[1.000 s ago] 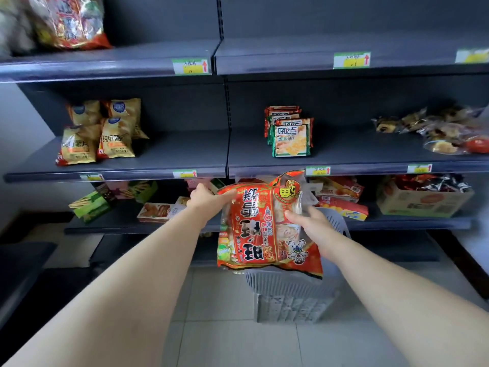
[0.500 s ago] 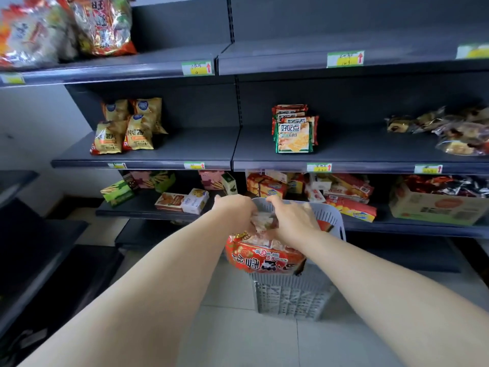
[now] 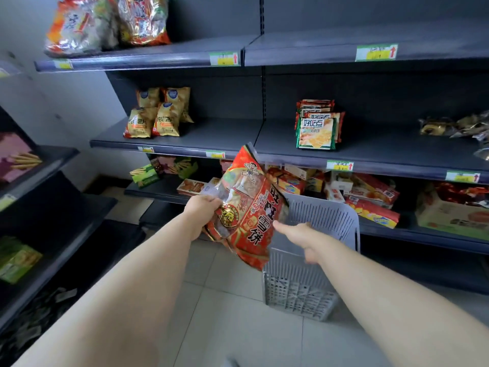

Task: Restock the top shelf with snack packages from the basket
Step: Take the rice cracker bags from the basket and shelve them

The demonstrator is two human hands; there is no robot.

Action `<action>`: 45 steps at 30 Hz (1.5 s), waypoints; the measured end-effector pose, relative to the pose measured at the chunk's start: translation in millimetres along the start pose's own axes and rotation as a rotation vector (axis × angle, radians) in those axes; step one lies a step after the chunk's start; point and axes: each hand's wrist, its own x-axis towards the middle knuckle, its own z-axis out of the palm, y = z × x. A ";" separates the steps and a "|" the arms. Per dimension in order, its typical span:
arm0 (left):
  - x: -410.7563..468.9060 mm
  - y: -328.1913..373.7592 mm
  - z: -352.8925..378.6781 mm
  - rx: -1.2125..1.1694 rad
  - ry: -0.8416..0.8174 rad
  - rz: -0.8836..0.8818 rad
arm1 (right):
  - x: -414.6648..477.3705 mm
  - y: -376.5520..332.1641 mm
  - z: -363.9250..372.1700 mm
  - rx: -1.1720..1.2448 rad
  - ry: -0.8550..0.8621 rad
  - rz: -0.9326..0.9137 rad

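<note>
Change: half a second ago the snack package (image 3: 248, 205) lay low at the rim of the basket (image 3: 341, 221) under both my hands. Now it is up and tilted, above and left of the basket, clear of it.
Left hand (image 3: 202, 207): curled round the package's left edge, carrying it; my fingertips go out of sight behind the wrapper.
Right hand (image 3: 304, 235): fingers stretched out straight, tips at the package's lower right side, just above the basket's rim. It is blurred, so I cannot tell whether they press or only brush.
Meaning: the pick looks done. The lift to the top shelf (image 3: 164, 55), high above and left of the basket, remains.
Shelf stock (image 3: 105, 25): similar bags already stand up there, their tops cut off by the frame.
Hidden: the package covers part of the basket's inside, so I cannot tell what is left in it.
</note>
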 end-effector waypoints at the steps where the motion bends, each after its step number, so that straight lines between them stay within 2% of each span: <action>1: -0.6 -3.7 -7.1 -0.106 0.003 -0.024 | 2.6 0.9 6.4 0.096 -0.076 0.008; 3: -4.4 -10.3 -19.9 -0.239 -0.033 -0.058 | 2.6 -3.1 16.0 0.215 -0.213 -0.027; 5: -4.1 -12.4 -33.7 -0.321 -0.035 -0.082 | 2.1 -8.8 24.4 0.298 -0.267 -0.105; 9: 8.9 -15.4 -67.0 -0.257 -0.008 -0.148 | 6.9 -26.0 43.6 0.275 -0.078 -0.289; 14: 25.0 -11.6 -112.8 0.008 -0.149 -0.087 | 4.5 -71.9 84.6 0.223 0.073 -0.464; 19: 67.3 -7.0 -172.6 -0.116 -0.101 0.045 | -2.0 -128.3 129.7 0.350 0.062 -0.546; 23: 96.2 9.6 -216.1 -0.199 -0.080 0.180 | -4.9 -181.2 166.1 0.422 0.128 -0.678; 30: 143.2 48.4 -278.0 -0.215 0.054 0.334 | -7.5 -268.8 213.9 0.321 0.275 -0.868; 38: 215.6 113.0 -316.0 -0.291 0.221 0.465 | 20.2 -368.8 236.0 0.078 0.550 -0.943; 45: 296.3 192.0 -350.4 -0.282 0.373 0.512 | 49.9 -477.7 233.4 0.091 0.520 -1.118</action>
